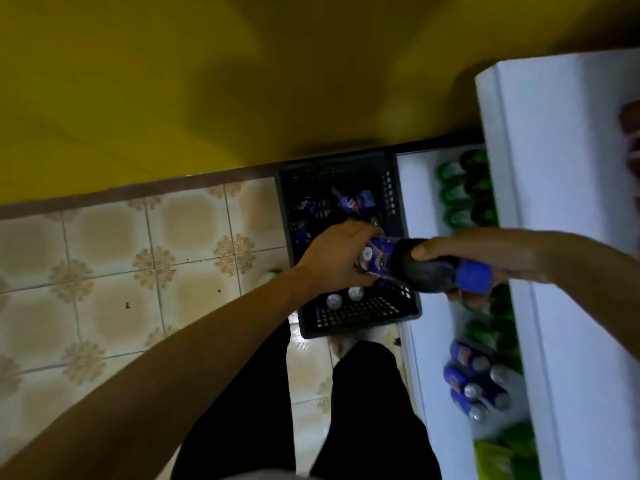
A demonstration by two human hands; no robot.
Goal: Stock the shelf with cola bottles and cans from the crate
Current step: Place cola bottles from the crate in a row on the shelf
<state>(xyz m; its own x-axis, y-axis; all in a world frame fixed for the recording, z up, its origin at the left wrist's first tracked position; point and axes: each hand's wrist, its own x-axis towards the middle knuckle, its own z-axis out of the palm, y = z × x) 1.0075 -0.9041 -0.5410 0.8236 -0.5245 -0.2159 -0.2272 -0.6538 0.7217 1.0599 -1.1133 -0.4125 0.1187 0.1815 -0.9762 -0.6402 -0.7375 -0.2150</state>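
Note:
A dark cola bottle [427, 265] with a blue label and blue cap lies sideways above the black crate [346, 317]. My left hand [336, 258] grips its labelled lower part. My right hand [485, 258] grips its neck end by the cap. Inside the crate lie more cola bottles [353, 200] toward the far side and two cans [344, 297] near the front wall. The white shelf [426, 334] stands right of the crate, and several blue cola cans [476, 382] rest on it near me.
Green bottles [464, 192] fill the far part of the shelf and more stand behind my right hand. An upper white shelf board [554, 202] overhangs on the right. A yellow wall is behind the crate; patterned floor tiles [138, 271] spread to the left. My dark-trousered legs are below.

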